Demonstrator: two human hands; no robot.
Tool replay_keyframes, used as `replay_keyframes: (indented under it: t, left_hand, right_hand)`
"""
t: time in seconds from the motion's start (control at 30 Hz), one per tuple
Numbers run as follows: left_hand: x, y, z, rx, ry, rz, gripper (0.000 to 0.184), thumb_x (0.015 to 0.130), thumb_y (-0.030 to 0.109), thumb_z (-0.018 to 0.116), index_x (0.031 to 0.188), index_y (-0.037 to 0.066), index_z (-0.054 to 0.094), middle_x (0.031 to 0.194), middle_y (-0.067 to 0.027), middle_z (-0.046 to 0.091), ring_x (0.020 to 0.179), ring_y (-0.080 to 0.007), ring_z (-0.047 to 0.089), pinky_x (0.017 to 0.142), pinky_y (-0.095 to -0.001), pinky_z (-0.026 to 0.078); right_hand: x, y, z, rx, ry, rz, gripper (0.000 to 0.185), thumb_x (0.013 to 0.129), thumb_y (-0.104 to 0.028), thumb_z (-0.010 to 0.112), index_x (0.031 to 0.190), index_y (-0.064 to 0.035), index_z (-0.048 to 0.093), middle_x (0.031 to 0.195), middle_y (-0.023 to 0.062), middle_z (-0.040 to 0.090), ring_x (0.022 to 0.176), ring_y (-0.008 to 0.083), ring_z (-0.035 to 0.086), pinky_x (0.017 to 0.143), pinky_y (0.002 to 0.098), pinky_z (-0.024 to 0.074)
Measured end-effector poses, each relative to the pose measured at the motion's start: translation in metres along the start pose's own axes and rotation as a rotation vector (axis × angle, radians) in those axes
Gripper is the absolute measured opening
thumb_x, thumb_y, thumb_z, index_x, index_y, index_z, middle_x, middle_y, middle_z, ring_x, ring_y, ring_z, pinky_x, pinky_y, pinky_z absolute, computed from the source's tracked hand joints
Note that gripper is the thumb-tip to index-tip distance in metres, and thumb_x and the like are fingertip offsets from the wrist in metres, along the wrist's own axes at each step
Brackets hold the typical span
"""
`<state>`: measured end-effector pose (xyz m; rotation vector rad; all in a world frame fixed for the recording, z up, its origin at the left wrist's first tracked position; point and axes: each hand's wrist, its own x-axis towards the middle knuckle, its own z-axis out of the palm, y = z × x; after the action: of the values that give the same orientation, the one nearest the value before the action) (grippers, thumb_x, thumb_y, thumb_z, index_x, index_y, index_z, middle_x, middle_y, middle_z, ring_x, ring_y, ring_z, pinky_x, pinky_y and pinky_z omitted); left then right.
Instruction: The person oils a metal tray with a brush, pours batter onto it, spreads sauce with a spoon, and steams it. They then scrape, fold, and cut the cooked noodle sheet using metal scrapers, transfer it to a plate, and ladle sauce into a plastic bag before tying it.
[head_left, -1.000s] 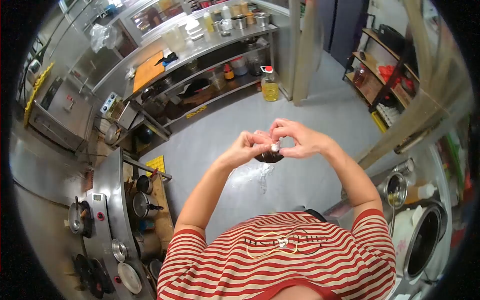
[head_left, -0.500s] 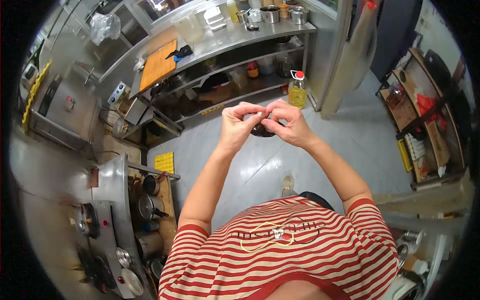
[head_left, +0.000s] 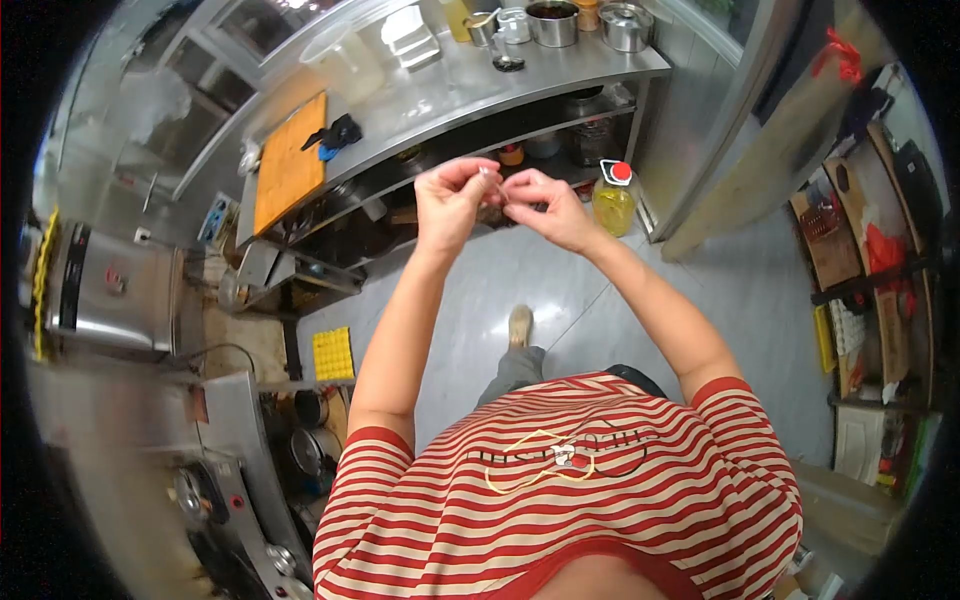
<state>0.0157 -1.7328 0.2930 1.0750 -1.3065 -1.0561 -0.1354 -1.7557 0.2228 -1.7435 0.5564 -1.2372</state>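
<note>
Both hands are raised close together in front of my chest, over the grey floor and the front edge of the steel counter. My left hand [head_left: 452, 203] has its thumb and fingers pinched together, with a small whitish bit showing at the tips. My right hand [head_left: 552, 210] is beside it, thumb and fingers curled towards the same spot. Between them hangs a small, clear-looking bag with something dark in it [head_left: 491, 213], mostly hidden behind the fingers. Its exact form is too small to tell.
The steel counter [head_left: 455, 95] bears a wooden cutting board [head_left: 291, 165], a black cloth [head_left: 337, 133] and pots [head_left: 627, 28]. An oil bottle [head_left: 613, 205] stands on the floor by the counter's right leg. Shelves [head_left: 880, 240] stand at right, a stove [head_left: 225, 500] at lower left.
The view has moved towards the counter, which now appears nearer. Both hands have risen in the frame and their fingertips are slightly further apart. The dark item shows less.
</note>
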Motion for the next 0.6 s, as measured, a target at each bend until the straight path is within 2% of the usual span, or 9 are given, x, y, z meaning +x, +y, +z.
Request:
replay_keyframes:
  t: [0.03,0.07,0.2,0.33,0.47,0.53,0.57,0.6]
  left_hand:
    - [0.025,-0.006,-0.004,-0.03,-0.022,0.013,0.01,0.077,0.002,0.058,0.085,-0.004,0.061,0.073,-0.0088,0.062,0.062,-0.0124,0.058,0.06,-0.0233,0.048]
    - [0.054,-0.015,-0.009,-0.017,-0.031,0.018,0.012,0.077,0.002,0.058,0.087,-0.004,0.061,0.074,-0.0097,0.062,0.063,-0.0125,0.057,0.06,-0.0235,0.048]
    - [0.152,-0.042,-0.027,-0.073,-0.166,-0.053,0.011,0.077,0.001,0.058,0.086,-0.004,0.06,0.073,-0.0103,0.062,0.062,-0.0132,0.057,0.059,-0.0232,0.048]
    - [0.235,-0.07,-0.047,-0.144,-0.193,-0.051,0.008,0.078,0.0,0.057,0.083,-0.004,0.061,0.069,-0.007,0.061,0.059,-0.0107,0.056,0.057,-0.0217,0.048]
    - [0.306,-0.089,-0.066,-0.175,-0.143,-0.078,0.009,0.075,-0.005,0.055,0.083,-0.006,0.06,0.068,-0.01,0.059,0.058,-0.0132,0.055,0.056,-0.0232,0.046]
    - [0.333,-0.116,-0.074,-0.175,-0.128,-0.058,0.009,0.075,-0.004,0.056,0.083,-0.006,0.06,0.069,-0.0107,0.06,0.059,-0.0128,0.055,0.056,-0.0226,0.047]
    - [0.34,-0.124,-0.079,-0.17,-0.127,-0.083,0.009,0.075,-0.004,0.056,0.083,-0.006,0.06,0.069,-0.0107,0.06,0.059,-0.0128,0.055,0.056,-0.0226,0.047]
    - [0.347,-0.129,-0.082,-0.207,-0.129,-0.095,0.009,0.076,-0.004,0.057,0.084,-0.006,0.06,0.071,-0.0113,0.06,0.06,-0.0127,0.056,0.056,-0.0224,0.047]
  right_hand:
    - [0.014,0.012,-0.009,0.049,0.01,0.043,0.022,0.073,-0.014,0.064,0.092,-0.0018,0.062,0.101,0.0095,0.052,0.094,0.0174,0.049,0.081,0.0277,0.0383]
    - [0.031,0.021,-0.016,0.043,0.045,0.052,0.029,0.073,-0.015,0.065,0.099,-0.0028,0.061,0.106,0.0101,0.051,0.097,0.0172,0.049,0.082,0.0277,0.0382]
    - [0.102,0.072,-0.041,-0.074,0.184,-0.018,0.031,0.074,-0.016,0.063,0.103,-0.0061,0.06,0.108,0.0108,0.052,0.098,0.0186,0.049,0.084,0.0288,0.0378]
    - [0.18,0.124,-0.035,-0.378,0.235,-0.054,0.018,0.071,-0.013,0.062,0.089,-0.0119,0.065,0.095,0.0061,0.058,0.093,0.0233,0.05,0.083,0.0335,0.0384]
    - [0.24,0.186,-0.037,-0.456,0.325,-0.014,0.016,0.071,-0.013,0.059,0.086,-0.0146,0.066,0.092,0.0043,0.058,0.092,0.0242,0.051,0.079,0.0354,0.0415]
    - [0.26,0.213,-0.047,-0.593,0.232,0.032,0.013,0.072,-0.015,0.059,0.084,-0.0138,0.066,0.092,0.0046,0.059,0.09,0.0244,0.052,0.077,0.0346,0.0423]
    - [0.271,0.226,-0.051,-0.502,0.175,0.086,0.012,0.073,-0.017,0.059,0.082,-0.0131,0.065,0.089,0.0053,0.059,0.084,0.0263,0.054,0.073,0.0329,0.0431]
    - [0.279,0.236,-0.058,-0.365,0.067,0.139,0.013,0.074,-0.018,0.06,0.081,-0.009,0.065,0.083,0.007,0.06,0.076,0.0233,0.056,0.07,0.0308,0.0432]
